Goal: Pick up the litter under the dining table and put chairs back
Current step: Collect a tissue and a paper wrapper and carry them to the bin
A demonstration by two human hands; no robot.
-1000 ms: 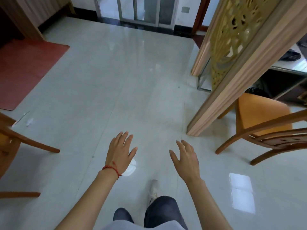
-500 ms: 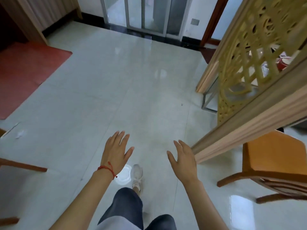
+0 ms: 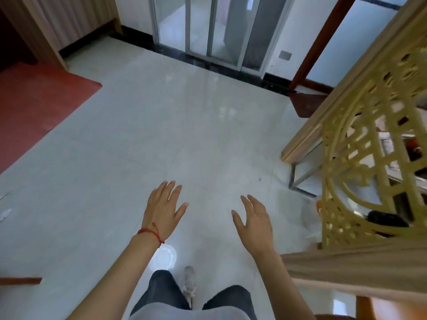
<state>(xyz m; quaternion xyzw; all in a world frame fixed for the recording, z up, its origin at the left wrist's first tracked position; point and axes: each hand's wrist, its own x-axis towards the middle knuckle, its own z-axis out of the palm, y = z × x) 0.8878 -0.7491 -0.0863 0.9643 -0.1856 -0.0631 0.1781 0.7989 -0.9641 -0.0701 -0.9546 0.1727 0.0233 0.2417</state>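
Pale glossy floor tiles (image 3: 161,125), a red mat (image 3: 34,100), gold fretwork screen (image 3: 360,162) — red wrist string (image 3: 151,232).

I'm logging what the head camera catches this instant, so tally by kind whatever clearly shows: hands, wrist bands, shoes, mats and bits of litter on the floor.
Hands: 2, left hand and right hand, both empty
Red wrist string: 1
Shoe: 1
Red mat: 1
White litter scraps: 2, and
Total: 7
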